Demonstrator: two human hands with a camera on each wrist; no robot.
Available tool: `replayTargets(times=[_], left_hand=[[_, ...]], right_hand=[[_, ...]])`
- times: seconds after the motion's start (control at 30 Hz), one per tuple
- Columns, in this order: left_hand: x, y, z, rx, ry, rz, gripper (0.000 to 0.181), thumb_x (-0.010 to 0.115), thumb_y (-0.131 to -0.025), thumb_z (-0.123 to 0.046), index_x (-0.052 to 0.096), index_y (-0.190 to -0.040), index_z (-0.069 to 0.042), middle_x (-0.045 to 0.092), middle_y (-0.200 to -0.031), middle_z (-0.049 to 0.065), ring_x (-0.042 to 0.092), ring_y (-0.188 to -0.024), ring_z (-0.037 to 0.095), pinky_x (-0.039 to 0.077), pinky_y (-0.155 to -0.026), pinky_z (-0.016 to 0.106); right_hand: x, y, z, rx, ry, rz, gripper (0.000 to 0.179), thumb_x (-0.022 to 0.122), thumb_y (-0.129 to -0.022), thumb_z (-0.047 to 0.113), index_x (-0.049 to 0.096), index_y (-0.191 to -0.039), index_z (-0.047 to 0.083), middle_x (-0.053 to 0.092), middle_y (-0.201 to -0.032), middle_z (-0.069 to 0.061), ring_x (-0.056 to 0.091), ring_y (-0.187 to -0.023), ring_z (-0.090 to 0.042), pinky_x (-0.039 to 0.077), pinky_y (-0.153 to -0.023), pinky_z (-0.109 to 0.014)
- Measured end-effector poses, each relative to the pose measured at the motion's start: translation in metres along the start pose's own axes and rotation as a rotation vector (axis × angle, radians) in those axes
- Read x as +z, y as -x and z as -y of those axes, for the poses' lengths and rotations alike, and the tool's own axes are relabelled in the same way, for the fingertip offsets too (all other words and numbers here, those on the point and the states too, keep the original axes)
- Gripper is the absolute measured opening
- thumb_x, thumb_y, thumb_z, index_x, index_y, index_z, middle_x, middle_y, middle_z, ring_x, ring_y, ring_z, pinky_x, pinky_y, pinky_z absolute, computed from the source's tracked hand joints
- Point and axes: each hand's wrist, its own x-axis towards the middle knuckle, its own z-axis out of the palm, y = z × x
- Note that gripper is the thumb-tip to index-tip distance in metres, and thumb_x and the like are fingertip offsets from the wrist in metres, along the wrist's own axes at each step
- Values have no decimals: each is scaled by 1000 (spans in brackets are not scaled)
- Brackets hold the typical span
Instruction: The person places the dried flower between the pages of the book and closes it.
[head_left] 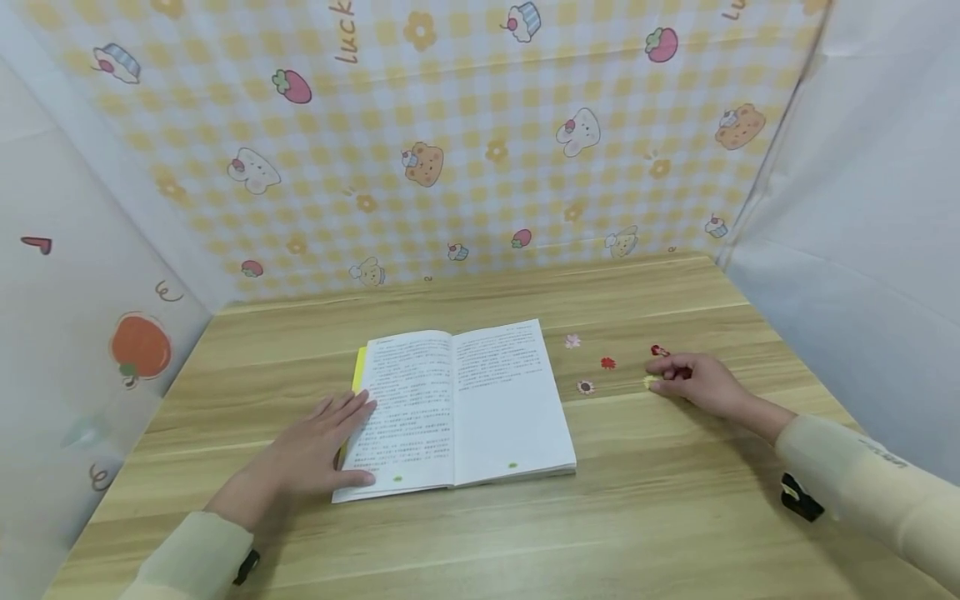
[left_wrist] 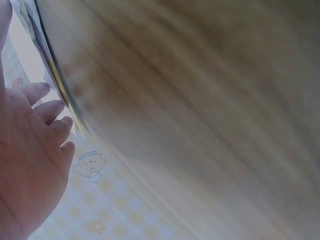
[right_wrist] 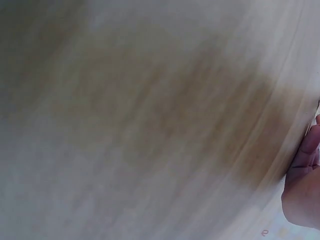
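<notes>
An open book (head_left: 461, 408) lies in the middle of a wooden tabletop (head_left: 645, 517). The left hand (head_left: 311, 454) rests flat on its left page, fingers (head_left: 352, 408) straight. To the right of the book, the right hand (head_left: 697, 383) pinches a small yellow flower sticker (head_left: 649, 382) with curled fingers. Pink (head_left: 573, 341), red (head_left: 608, 362) and sunflower (head_left: 585, 387) stickers lie just beside it.

- I count one open book (head_left: 461, 408) lying on the table (head_left: 637, 517).
- Right of the book I count five small flower stickers (head_left: 586, 387).
- Two hands: left hand (head_left: 315, 454), right hand (head_left: 697, 383).
</notes>
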Motion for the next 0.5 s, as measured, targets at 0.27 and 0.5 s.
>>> replayTargets(times=[0.27,0.5], left_hand=[[2,1,1,-1,7,-4,107,49,-79,-80,30,-152,-4,23,-158,14,20,-144,37,17,-115,50],[3,0,3,0,3,-14,107,49,-79,-80,29,-152,-5,23,-158,13,20,-144,36,17,-116,49]], right_hand=[[2,-2,-4,11,24,-26,30,75,-87,21,72,-110,1,66,-94,-6,51,-73,-13,45,-61,-23],[1,-1,-3,25,16,-19,30,74,-88,23,73,-109,2,64,-89,-3,52,-73,-14,45,-61,-25]])
